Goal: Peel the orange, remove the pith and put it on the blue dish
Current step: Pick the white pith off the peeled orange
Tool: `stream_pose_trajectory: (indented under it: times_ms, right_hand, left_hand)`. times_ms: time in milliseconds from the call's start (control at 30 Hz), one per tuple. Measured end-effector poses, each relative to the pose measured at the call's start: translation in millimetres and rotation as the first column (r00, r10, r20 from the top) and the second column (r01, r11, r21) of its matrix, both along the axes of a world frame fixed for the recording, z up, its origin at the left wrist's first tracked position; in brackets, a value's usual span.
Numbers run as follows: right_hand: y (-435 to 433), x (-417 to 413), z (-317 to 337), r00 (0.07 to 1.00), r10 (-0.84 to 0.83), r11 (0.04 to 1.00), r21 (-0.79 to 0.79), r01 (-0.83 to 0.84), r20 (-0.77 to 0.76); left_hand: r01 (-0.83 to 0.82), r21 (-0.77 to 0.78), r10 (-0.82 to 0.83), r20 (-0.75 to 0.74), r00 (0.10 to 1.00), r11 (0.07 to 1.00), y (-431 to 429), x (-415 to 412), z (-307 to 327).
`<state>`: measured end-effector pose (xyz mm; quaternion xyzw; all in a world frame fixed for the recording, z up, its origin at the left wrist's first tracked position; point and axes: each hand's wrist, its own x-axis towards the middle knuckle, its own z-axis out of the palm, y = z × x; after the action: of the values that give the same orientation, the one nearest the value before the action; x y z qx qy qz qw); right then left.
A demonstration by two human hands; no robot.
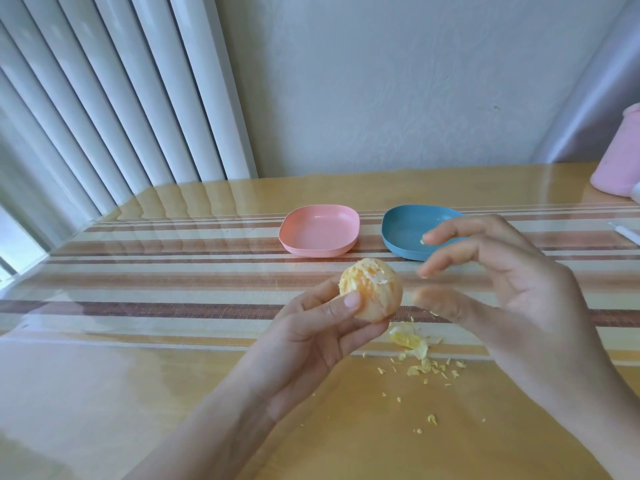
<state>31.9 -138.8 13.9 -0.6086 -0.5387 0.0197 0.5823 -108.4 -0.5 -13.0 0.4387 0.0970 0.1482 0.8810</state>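
Observation:
My left hand [311,336] grips a peeled orange [372,289] above the table, thumb across its front; white pith still streaks its top. To the right of it, my right hand [498,282] hovers with fingers spread and relaxed, holding nothing, a small bit of pith stuck on one fingertip. The blue dish [403,233] sits behind the right hand, partly hidden by its fingers, and looks empty. A heap of pith scraps [412,341] lies on the table below the orange.
A pink dish [320,230] stands left of the blue one. Small pith crumbs [433,370] are scattered over the glossy striped table [173,289]. A pink container [620,161] stands at the far right edge. Vertical blinds hang at the left.

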Motion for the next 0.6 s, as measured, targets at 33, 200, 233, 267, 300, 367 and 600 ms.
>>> stream_pose_trajectory:
  times_ms: [33,200,233,267,300,367,600]
  right_hand:
    - [0.2,2.1,-0.7,1.0,-0.021,1.0,-0.009,0.021,-0.014]
    - [0.2,2.0,1.6,0.975,-0.133,0.991,-0.052,0.126,-0.179]
    - [-0.6,1.0,2.5,0.97,-0.15,0.988,-0.058,0.142,-0.189]
    - [-1.5,0.2,3.1,0.967,-0.166,0.986,-0.06,0.157,-0.195]
    - [-2.2,-0.8,4.0,0.964,-0.176,0.984,-0.054,0.168,-0.199]
    - [-2.8,-1.6,4.8,0.964,-0.184,0.983,-0.029,0.182,-0.19]
    - [-3.5,3.6,4.0,0.982,-0.077,0.997,-0.021,0.074,-0.175]
  left_hand:
    - [-0.022,0.002,0.022,0.001,1.0,1.0,1.0,0.0,-0.4]
    - [-0.067,0.02,0.066,0.011,0.998,0.998,3.2,-0.3,-0.1]
    - [-0.07,0.021,0.07,0.01,0.998,0.997,3.6,-0.4,-0.1]
    - [-0.073,0.022,0.073,0.007,0.997,0.997,4.1,-0.5,0.0]
    - [-0.075,0.022,0.075,0.003,0.997,0.997,4.3,-0.5,0.0]
    - [-0.076,0.027,0.076,-0.01,0.997,0.997,4.2,-0.2,-0.5]
    - [-0.072,0.012,0.073,-0.028,0.997,0.997,2.1,0.3,-1.2]
